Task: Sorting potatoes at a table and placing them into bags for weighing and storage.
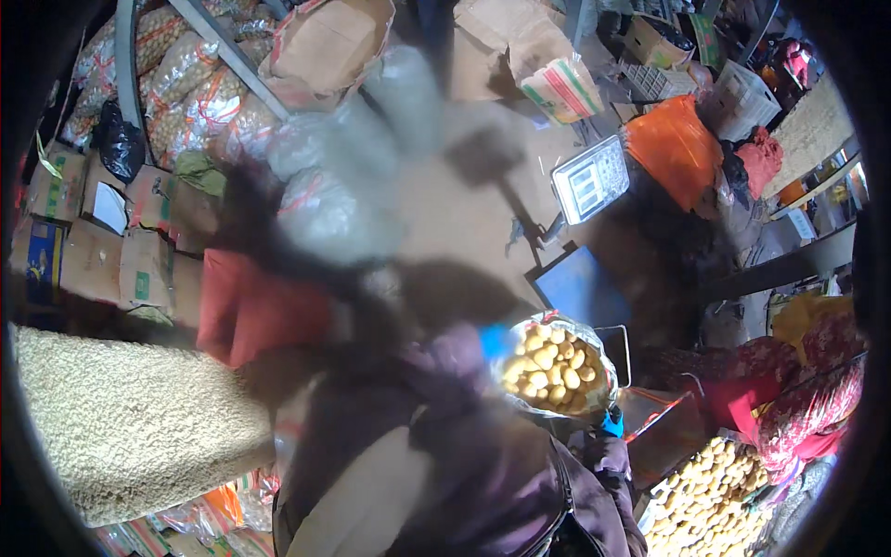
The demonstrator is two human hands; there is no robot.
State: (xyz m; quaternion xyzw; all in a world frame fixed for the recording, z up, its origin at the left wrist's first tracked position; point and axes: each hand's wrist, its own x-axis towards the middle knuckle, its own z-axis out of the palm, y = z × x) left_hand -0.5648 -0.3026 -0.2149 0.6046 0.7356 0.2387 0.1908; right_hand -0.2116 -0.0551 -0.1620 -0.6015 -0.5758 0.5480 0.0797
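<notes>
A round container lined with clear plastic stands in front of my body, filled with potatoes. My left hand, in a blue glove, is at its left rim; blur hides its fingers. My right hand, also in a blue glove, grips the lower right rim. A thin metal handle sticks out on the right. Just beyond the container lies the blue platform of a scale, and the scale's display head rises on a post behind it.
Full plastic sacks and a red cloth-like object are at left, near stacked cardboard boxes. An orange sack lies at right. More potatoes are heaped at lower right, beside a person in patterned red clothing.
</notes>
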